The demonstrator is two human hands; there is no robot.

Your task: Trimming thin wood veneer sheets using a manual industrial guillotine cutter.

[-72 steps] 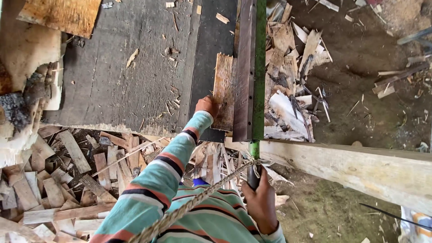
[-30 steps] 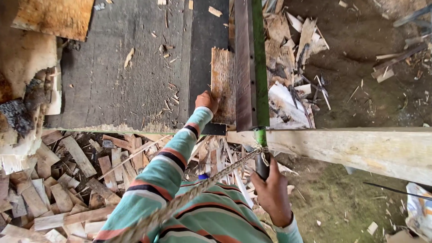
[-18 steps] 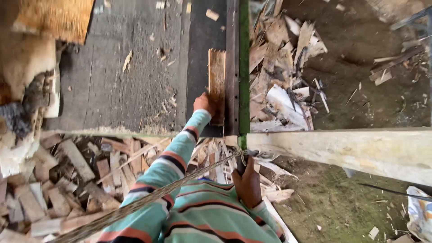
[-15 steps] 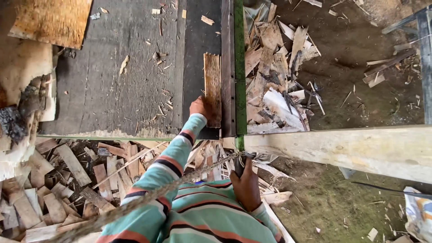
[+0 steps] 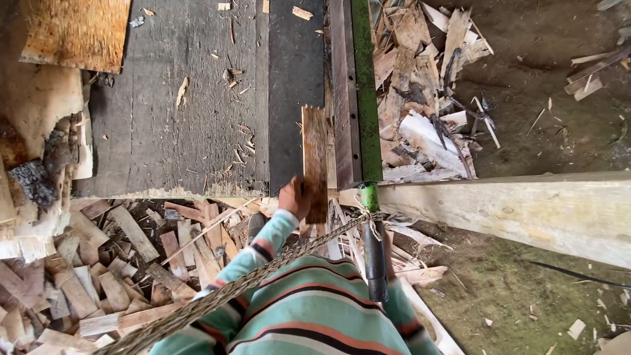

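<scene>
My left hand (image 5: 294, 197) reaches forward and grips the near end of a narrow wooden strip (image 5: 315, 148). The strip lies flat on the dark work bed (image 5: 197, 118), against a long green cutter bar (image 5: 365, 92). The bar ends in a black handle (image 5: 375, 263) that points toward me, with a braided rope (image 5: 263, 273) tied to it. My right hand (image 5: 389, 253) shows only as a sliver behind that handle, above a striped sleeve, and its grip is hidden.
A heap of cut wood pieces (image 5: 98, 263) lies below the bed at lower left. Splintered offcuts (image 5: 420, 98) are piled right of the bar on bare dirt. A pale wooden beam (image 5: 526, 210) runs to the right. A rough plywood sheet (image 5: 75, 33) sits at top left.
My right hand, earlier seen wrapped around the black handle, is now almost hidden behind it. My left hand stays on the strip's near end. The view has shifted slightly.
</scene>
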